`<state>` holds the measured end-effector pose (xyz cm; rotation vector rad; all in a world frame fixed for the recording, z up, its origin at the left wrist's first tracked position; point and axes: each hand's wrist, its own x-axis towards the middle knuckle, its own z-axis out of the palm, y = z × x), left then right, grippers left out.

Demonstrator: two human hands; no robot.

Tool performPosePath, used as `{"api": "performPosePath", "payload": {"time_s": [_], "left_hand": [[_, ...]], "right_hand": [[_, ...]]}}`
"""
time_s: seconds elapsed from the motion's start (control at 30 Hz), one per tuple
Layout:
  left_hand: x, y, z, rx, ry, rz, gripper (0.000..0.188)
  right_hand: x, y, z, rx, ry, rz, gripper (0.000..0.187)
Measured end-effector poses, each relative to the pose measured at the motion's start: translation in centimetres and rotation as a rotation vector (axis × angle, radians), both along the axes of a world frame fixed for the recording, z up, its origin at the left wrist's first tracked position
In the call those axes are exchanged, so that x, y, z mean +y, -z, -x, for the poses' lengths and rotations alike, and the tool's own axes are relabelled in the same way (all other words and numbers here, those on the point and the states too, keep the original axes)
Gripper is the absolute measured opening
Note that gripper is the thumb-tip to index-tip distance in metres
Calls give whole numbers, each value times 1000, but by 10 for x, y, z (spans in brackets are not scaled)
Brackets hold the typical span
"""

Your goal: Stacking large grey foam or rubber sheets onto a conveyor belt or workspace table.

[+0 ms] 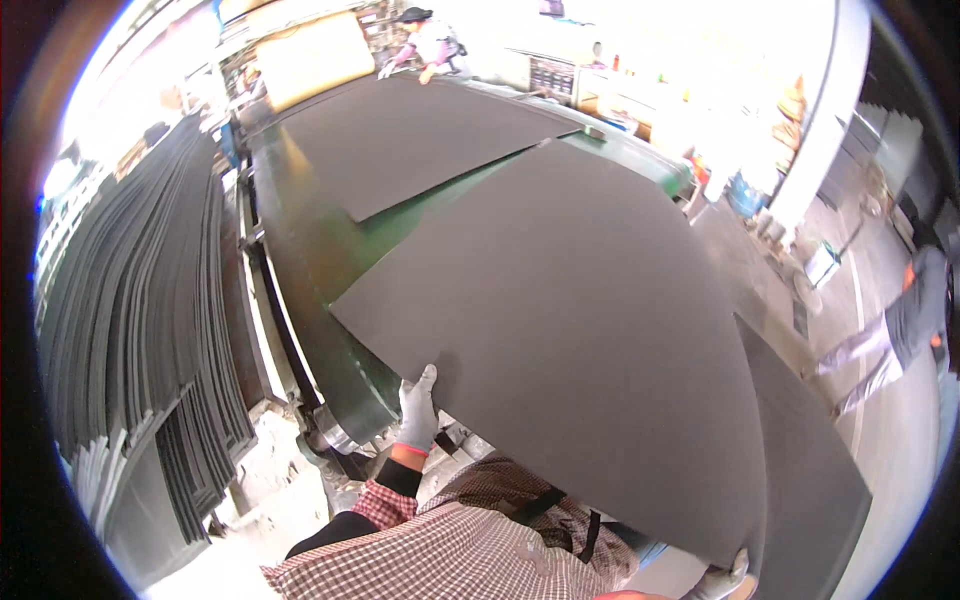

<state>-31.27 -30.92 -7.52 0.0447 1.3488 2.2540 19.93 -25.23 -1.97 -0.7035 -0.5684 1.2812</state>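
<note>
Lettering: impossible to read on the bright goods beyond the table (330,245); too small and washed out.

Containers: to the right of the table, a blue bucket (745,196), near the foot of a white pillar (818,125). Farther right, on the floor, a pale can (822,264). Behind the table, a dark crate (551,77). Too small or overexposed to tell the contents of all three.

Work: sheet (585,320), plain, dark grey, held in front of the body, with far part above the near part of the green table top. Cannot tell whether touching it.

Left hand (417,408): gloved in grey, pinching the near left edge of the sheet, thumb laid on the upper face.

Right hand (722,580): gloved, pinching the sheet near the right corner closest to the body; partly cut off by the lower rim of the view.

Surroundings: on the table, beyond the held sheet, a second sheet (420,130), lying flat. At its far edge, a co-worker (432,48) in a dark hat, with hands near that edge. At right, partly behind the held sheet, a third sheet (812,460). At left, beside the table, a stack (135,320) of dark sheets.
</note>
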Motion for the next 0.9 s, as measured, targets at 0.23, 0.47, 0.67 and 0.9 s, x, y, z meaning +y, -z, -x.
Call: {"api": "performPosePath", "payload": {"time_s": [0.23, 0.47, 0.67, 0.9], "left_hand": [[29, -11, 63, 370, -99, 33, 30], [64, 37, 266, 649, -452, 623, 38], [114, -6, 120, 1568, -217, 1323, 36], [107, 27, 62, 1527, 334, 1347, 77]], "right_hand": [[19, 35, -35, -231, 351, 32, 56], [30, 7, 47, -241, 111, 89, 49], [17, -11, 200, -832, -156, 304, 50], [34, 80, 263, -783, -791, 475, 43]]}}
